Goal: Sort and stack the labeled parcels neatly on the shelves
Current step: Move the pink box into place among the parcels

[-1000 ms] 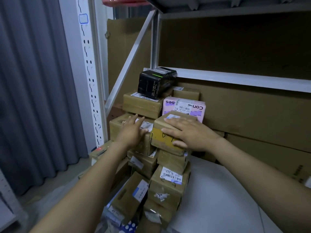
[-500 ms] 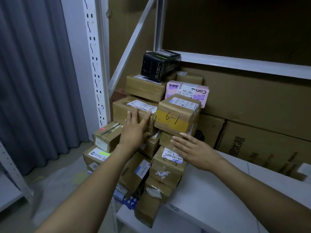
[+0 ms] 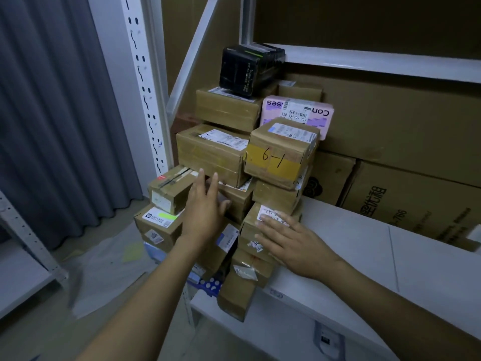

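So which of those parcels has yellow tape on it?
The brown box in the pile's middle, in front of the pink parcel: it alone carries a broad yellow band with handwritten marks.

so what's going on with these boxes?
A person is tidying a pile of taped parcels at the end of a white shelf. The left hand, fingers straight, reaches against the middle boxes; the right hand lies flat on a barcode-labelled box lower down. Neither grips anything. A black box tops the pile.
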